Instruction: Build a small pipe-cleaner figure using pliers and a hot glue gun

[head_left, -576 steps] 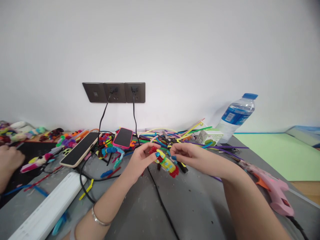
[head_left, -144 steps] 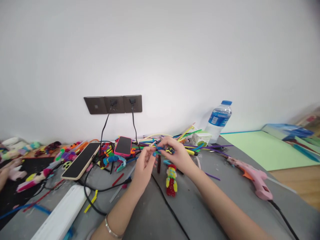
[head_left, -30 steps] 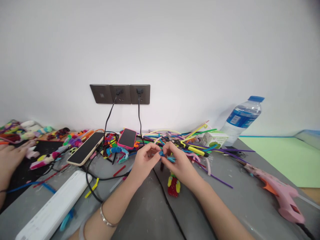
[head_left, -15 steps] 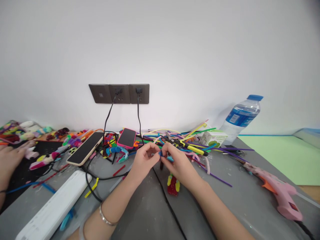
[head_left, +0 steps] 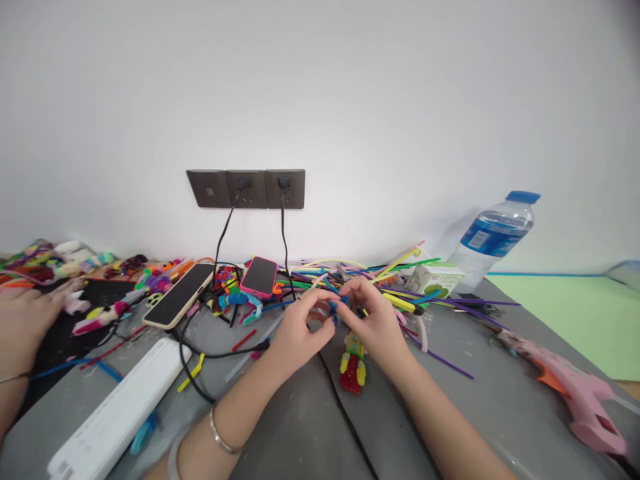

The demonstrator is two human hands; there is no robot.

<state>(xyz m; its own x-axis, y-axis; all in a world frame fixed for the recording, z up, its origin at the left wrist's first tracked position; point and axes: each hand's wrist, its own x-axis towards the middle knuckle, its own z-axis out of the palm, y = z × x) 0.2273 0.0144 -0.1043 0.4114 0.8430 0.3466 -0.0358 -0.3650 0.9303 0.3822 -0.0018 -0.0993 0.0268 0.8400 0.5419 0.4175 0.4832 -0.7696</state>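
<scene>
My left hand [head_left: 306, 328] and my right hand [head_left: 374, 320] meet over the grey table, fingertips pinched together. Between them is a small dark blue piece [head_left: 344, 301], apparently a bit of pipe cleaner, mostly covered by the fingers. Just below my right hand lies a small fuzzy figure [head_left: 353, 375] in red, yellow and green. Behind the hands spreads a pile of coloured pipe cleaners [head_left: 320, 270], with yellow-handled pliers [head_left: 403, 303] lying on it, partly hidden by my right hand.
At left are a white power strip [head_left: 120, 407], a black phone [head_left: 180, 295] and another person's hand [head_left: 30, 313]. A pink-cased phone [head_left: 259, 276] lies behind. To the right stand a small box [head_left: 435, 278], a tilted water bottle [head_left: 495, 233] and a pink glue gun [head_left: 575, 393]. Black cables [head_left: 345, 417] cross the table.
The view has shifted slightly, so the surroundings sit further right. My fingers have shifted around the blue piece, and more of the fuzzy figure shows below my right hand.
</scene>
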